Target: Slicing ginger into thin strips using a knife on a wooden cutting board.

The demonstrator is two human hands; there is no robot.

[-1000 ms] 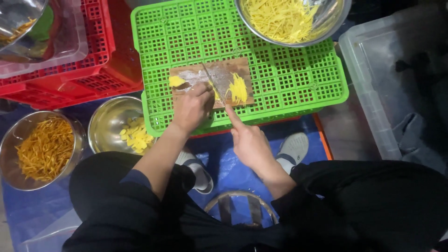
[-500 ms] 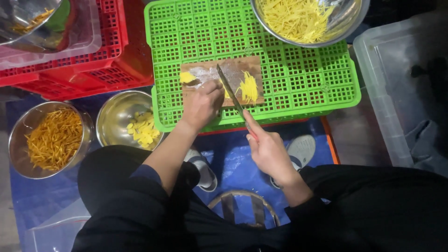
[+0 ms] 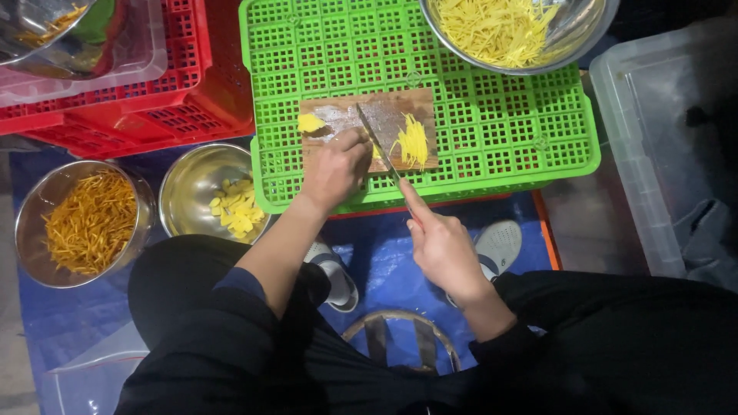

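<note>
A small wooden cutting board (image 3: pixel 400 107) lies on an upturned green plastic crate (image 3: pixel 492 138). My right hand (image 3: pixel 442 246) grips the handle of a knife (image 3: pixel 377 142), its blade slanting across the board. My left hand (image 3: pixel 334 167) presses down on a yellow piece at the board's near edge, right beside the blade. A pile of thin yellow strips (image 3: pixel 413 142) lies to the right of the blade. A yellow slice (image 3: pixel 310 123) sits at the board's left end.
A steel bowl of yellow strips (image 3: pixel 507 31) stands at the crate's far right. On the blue mat sit a bowl of yellow slices (image 3: pixel 211 200) and a bowl of orange shreds (image 3: pixel 81 223). Red crates (image 3: pixel 146 100) stand at left, a clear tub (image 3: pixel 661 146) at right.
The view has shifted slightly. My right hand has drawn back a little toward me, with the knife still angled over the board. My left hand stays on the piece by the blade.
</note>
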